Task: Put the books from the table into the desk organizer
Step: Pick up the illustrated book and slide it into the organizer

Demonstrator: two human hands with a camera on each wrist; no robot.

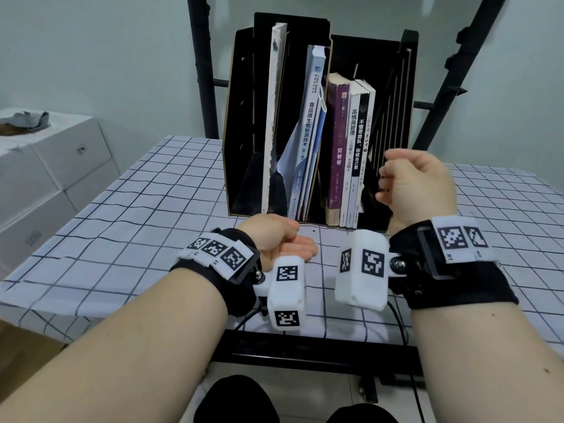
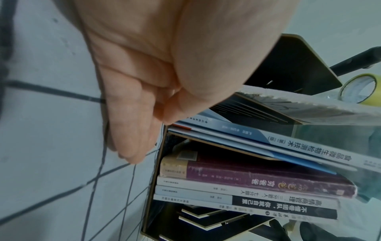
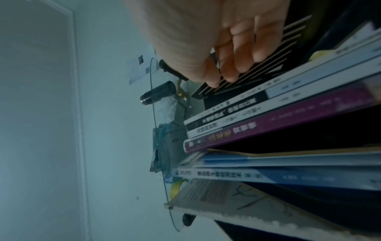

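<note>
So the left hand [image 1: 282,242] lay palm up and relaxed on the checkered table [image 1: 122,209], holding nothing. Right hand [image 1: 418,184] hovered loosely curled, empty too, by the black organizer [image 1: 241,123]. Books [image 1: 338,141] all stood inside it, farther back.
</note>
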